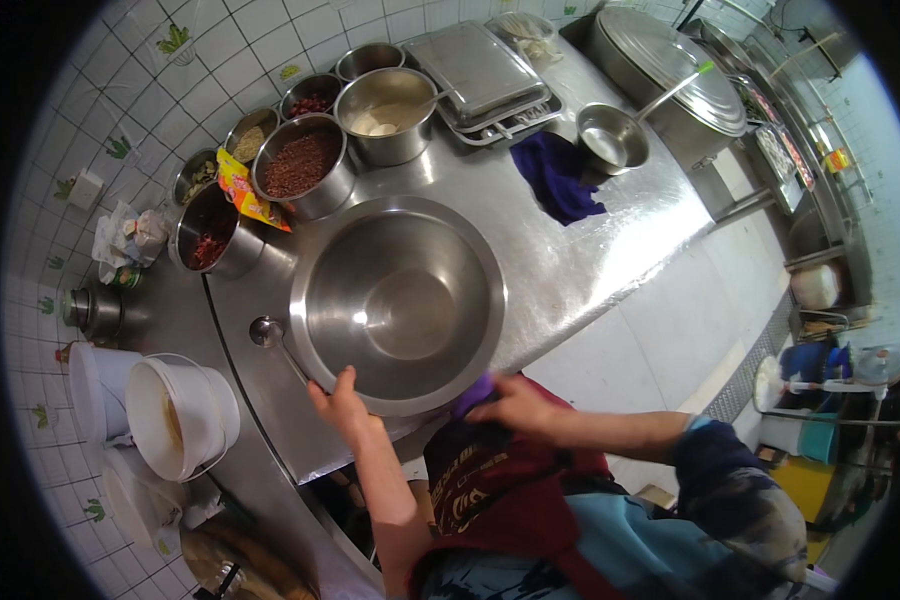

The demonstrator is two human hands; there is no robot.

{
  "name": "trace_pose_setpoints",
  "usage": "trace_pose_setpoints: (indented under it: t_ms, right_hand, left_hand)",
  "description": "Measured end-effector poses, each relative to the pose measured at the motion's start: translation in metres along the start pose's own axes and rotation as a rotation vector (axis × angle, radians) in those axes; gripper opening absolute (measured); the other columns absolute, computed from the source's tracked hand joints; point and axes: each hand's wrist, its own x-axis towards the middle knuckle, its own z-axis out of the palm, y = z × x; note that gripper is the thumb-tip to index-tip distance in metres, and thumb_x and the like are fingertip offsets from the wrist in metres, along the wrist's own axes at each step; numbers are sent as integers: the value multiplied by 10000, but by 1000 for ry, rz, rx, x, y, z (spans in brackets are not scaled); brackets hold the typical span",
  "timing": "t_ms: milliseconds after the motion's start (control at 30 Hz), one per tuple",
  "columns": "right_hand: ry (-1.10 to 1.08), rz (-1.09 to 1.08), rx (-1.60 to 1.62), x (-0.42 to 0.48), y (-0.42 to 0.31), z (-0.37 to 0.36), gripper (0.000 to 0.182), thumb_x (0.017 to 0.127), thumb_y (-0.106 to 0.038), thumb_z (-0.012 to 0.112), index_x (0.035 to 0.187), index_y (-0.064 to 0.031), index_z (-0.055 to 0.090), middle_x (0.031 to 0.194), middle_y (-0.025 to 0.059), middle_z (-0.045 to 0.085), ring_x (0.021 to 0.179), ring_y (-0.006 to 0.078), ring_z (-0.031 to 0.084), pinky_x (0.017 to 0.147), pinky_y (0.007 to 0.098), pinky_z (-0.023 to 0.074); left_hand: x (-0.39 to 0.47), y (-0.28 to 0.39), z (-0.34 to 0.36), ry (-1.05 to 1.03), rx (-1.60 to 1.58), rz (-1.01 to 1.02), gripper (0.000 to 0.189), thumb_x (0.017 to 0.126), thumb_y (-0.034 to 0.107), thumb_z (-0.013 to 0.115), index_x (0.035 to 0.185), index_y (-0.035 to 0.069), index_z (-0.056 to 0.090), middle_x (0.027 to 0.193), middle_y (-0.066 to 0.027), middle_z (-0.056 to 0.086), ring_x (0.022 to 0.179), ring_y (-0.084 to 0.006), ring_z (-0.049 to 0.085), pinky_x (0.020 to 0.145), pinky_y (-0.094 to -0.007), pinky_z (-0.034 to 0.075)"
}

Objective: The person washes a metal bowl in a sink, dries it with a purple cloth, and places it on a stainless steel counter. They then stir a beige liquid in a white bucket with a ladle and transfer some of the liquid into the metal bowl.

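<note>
A wide stainless steel bowl (405, 315) with a flat rim stands on the steel worktable before me; its inside looks bare. At the bowl's near left edge, my left hand (347, 409) grips the rim. My right hand (521, 407), slightly blurred, holds a purple cloth (474, 396) at the near right side of the bowl. Whether the cloth touches the rim is hard to tell. Left of the bowl lies a steel ladle (268, 332), its handle running towards my left hand and partly hidden by the rim.
Behind the bowl are several steel pots, including one of red-brown flakes (304, 169) and one of pale contents (385, 112). A dark purple cloth (559, 176) lies beside a long-handled pan (613, 139). White buckets (184, 420) stand left. The worktable's edge (607, 300) runs along the right.
</note>
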Motion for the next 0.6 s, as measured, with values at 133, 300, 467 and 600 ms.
trace_pose_setpoints:
  t_ms: [133, 300, 467, 600]
  right_hand:
    - [506, -403, -648, 3, -16, -105, 406, 589, 41, 528, 980, -37, 452, 908, 123, 516, 843, 217, 496, 757, 303, 391]
    - [546, -849, -1266, 39, 24, -112, 434, 634, -20, 461, 1063, -68, 412, 1072, 148, 417, 999, 262, 398, 860, 346, 300]
    - [-209, -968, -1451, 48, 56, -56, 420, 730, -112, 356, 1149, -107, 355, 1194, 114, 329, 1099, 224, 322, 934, 351, 220]
    - [-263, -847, -1207, 54, 25, -132, 345, 721, -99, 362, 1051, -110, 466, 1146, 109, 388, 1051, 218, 373, 875, 302, 296]
  left_hand:
    - [4, 4, -2, 35, 10, 4, 380, 635, -43, 510, 999, 1, 409, 906, -81, 474, 797, -170, 463, 725, -285, 368]
    - [4, 3, 1, -18, 52, 60, 337, 640, -36, 519, 963, 5, 432, 888, -66, 480, 785, -157, 459, 719, -276, 363]
    - [2, -1, 2, 1, 77, 107, 292, 660, -10, 529, 937, 4, 438, 851, -58, 482, 768, -150, 458, 701, -266, 358]
    - [2, -2, 4, -34, 87, 128, 293, 675, 30, 545, 939, 2, 421, 858, -68, 476, 776, -147, 453, 703, -259, 351]
